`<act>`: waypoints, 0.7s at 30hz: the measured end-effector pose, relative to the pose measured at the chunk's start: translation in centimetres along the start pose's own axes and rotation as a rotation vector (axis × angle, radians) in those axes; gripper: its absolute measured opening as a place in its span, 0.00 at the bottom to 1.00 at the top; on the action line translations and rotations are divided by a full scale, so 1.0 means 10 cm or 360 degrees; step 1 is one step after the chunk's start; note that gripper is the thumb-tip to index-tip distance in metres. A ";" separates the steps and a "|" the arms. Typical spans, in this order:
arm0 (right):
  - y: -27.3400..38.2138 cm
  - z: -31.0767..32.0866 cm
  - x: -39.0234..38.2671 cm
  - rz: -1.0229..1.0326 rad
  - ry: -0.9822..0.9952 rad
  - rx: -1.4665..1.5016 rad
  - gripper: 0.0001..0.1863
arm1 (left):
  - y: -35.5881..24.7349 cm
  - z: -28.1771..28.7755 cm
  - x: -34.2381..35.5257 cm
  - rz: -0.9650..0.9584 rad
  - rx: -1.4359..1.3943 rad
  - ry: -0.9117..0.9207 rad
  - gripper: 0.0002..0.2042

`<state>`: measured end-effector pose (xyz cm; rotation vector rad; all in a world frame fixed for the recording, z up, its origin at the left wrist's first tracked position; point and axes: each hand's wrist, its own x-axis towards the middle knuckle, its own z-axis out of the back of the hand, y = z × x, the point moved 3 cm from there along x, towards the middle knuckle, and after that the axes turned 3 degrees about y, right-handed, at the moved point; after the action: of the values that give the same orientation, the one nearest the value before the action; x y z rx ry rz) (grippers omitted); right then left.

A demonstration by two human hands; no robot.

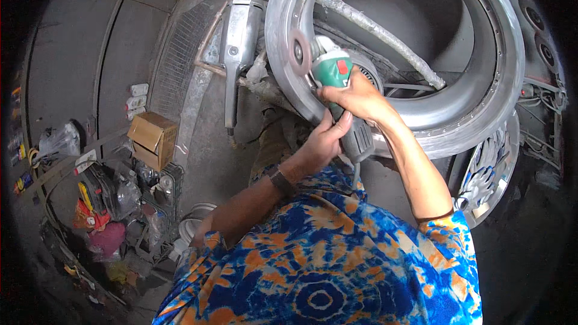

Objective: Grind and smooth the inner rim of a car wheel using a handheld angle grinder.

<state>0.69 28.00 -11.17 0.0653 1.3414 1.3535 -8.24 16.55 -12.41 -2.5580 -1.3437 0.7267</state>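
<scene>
Both my hands are on a green angle grinder with a red button and a dark grey rear body. My right hand wraps round its green front part. Lower down, my left hand closes on the body where green meets grey; a dark band circles that wrist. The grinder's brownish round disc stands on edge at the left inner side of a large bare-metal wheel rim. Whether the disc touches the metal, I cannot tell. A cable runs from the tool's rear toward my shirt.
Left of the rim is a larger silver power tool with a long handle. A whitish bar crosses behind the rim's opening. A cardboard box sits above a dark crate at left. Grey gloves lie in a round metal piece at right.
</scene>
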 end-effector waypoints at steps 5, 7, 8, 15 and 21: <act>0.36 0.02 0.05 0.0280 -0.0005 0.0526 0.29 | -0.31 0.24 0.08 -0.0165 0.0560 0.0008 0.28; 0.29 0.00 0.08 0.0273 -0.0009 0.0517 0.29 | -0.32 0.24 0.08 -0.0079 0.0655 0.0003 0.27; 0.21 -0.01 0.08 0.0234 -0.0056 0.0439 0.30 | -0.29 0.22 0.07 -0.0087 0.0651 0.0005 0.27; -0.18 0.00 -0.02 -0.0029 0.0058 -0.0093 0.47 | 0.23 0.07 -0.03 0.0031 -0.0264 0.0156 0.26; 0.21 0.01 -0.03 0.0092 0.0105 0.0074 0.33 | -0.11 0.07 -0.02 -0.0040 0.0127 0.0108 0.30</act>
<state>-0.43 28.56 -9.48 0.0925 1.4361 1.3829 -9.43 16.99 -12.56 -2.4762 -1.2970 0.6685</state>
